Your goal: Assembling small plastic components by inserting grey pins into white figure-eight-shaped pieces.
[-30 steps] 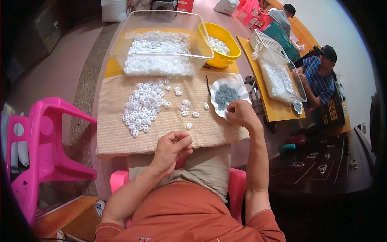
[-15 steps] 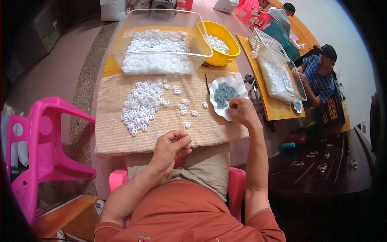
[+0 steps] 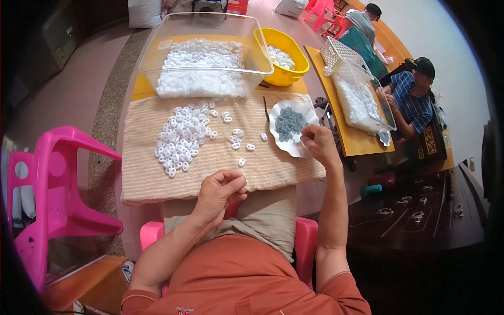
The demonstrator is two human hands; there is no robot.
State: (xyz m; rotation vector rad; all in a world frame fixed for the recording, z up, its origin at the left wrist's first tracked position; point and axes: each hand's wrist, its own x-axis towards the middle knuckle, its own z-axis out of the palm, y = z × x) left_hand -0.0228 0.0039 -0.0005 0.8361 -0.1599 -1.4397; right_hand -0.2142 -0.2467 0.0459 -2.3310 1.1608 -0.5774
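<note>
My left hand (image 3: 223, 195) is closed in a pinch over the front edge of a striped beige towel (image 3: 210, 186); whatever its fingers hold is hidden. At the right rim of a white scalloped dish (image 3: 296, 149), my right hand (image 3: 321, 146) also pinches, its fingertips too small to show what is between them. A heap of tiny grey pieces (image 3: 290, 124) lies in that dish. Left of centre on the towel sits a pile of small white oval parts (image 3: 181, 136), each with two holes. Several more lie loose between pile and dish, one white oval part (image 3: 241, 163) closest to my left hand.
Behind the towel stand a clear bin (image 3: 207, 68) full of white parts and a yellow basin (image 3: 289, 79). A pink plastic chair (image 3: 68, 178) is at left. On the right, a co-worker (image 3: 412, 97) sits at another table (image 3: 362, 147) with a bin and a white basket (image 3: 341, 52).
My right hand has drawn a little to the right, from over the grey heap to the dish's rim, still pinched. The left hand keeps its place. The whole view has shifted slightly.
</note>
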